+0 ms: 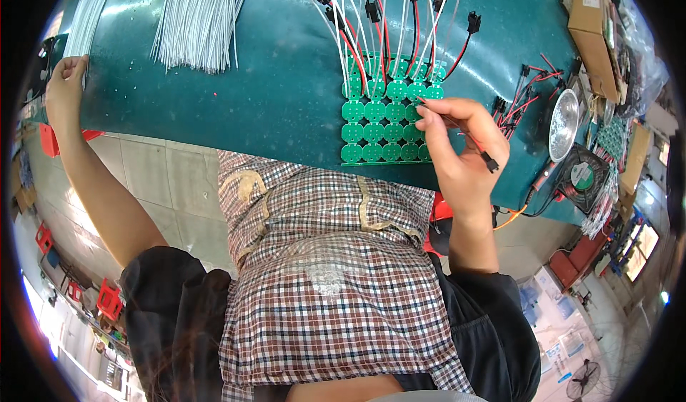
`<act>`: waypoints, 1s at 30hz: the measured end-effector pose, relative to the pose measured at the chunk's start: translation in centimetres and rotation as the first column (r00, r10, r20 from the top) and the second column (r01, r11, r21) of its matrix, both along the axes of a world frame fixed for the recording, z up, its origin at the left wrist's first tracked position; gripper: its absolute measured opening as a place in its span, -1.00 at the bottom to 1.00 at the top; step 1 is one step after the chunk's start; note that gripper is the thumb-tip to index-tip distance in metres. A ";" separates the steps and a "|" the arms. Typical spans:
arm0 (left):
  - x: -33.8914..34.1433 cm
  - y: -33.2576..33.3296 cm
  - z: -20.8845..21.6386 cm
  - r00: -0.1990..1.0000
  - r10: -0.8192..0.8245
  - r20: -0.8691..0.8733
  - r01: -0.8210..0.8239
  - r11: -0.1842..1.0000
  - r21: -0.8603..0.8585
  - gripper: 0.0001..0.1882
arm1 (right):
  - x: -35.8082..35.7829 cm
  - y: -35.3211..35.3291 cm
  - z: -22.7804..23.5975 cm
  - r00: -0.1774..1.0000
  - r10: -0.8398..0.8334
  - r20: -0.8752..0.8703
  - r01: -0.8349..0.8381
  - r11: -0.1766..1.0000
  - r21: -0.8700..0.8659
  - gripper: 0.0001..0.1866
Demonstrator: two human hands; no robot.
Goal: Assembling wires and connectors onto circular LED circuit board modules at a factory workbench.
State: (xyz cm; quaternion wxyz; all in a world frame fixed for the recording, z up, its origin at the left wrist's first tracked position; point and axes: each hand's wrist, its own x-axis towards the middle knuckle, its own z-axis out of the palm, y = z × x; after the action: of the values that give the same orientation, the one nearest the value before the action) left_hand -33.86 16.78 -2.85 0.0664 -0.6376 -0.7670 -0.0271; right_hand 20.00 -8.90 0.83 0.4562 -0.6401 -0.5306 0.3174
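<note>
My right hand [468, 145] is closed in a pinch over the right side of a panel of green circuit boards [373, 132]. It holds a short connector lead [477, 145] with red wire, its black plug hanging below the fingers. White wires and several red-and-black leads [386, 37] with black plugs rise from the panel's far rows. Out at the far left, my left hand [68, 91] pinches the near ends of a thin bundle of white wires [88, 16]; how many strands it grips is hidden.
A larger bundle of white wires [200, 23] lies on the green table [286, 116]. To the right are a pile of loose connector leads [525, 98], a round metal dish [564, 125], an orange-corded tool [541, 180], a black fan [582, 177] and a cardboard box [592, 30].
</note>
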 end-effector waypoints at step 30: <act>21.5 -12.5 6.0 0.476 -0.013 0.879 0.116 0.992 -0.048 -0.80 | 0.8 1.5 1.5 0.948 0.168 0.271 -0.148 0.985 -0.094 -0.88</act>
State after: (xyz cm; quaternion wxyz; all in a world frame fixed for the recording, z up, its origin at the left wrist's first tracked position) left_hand -12.36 4.31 3.16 -0.3677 -0.5654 -0.6690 -0.3124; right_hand 20.78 -7.44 2.28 0.3269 -0.6497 -0.6271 0.2789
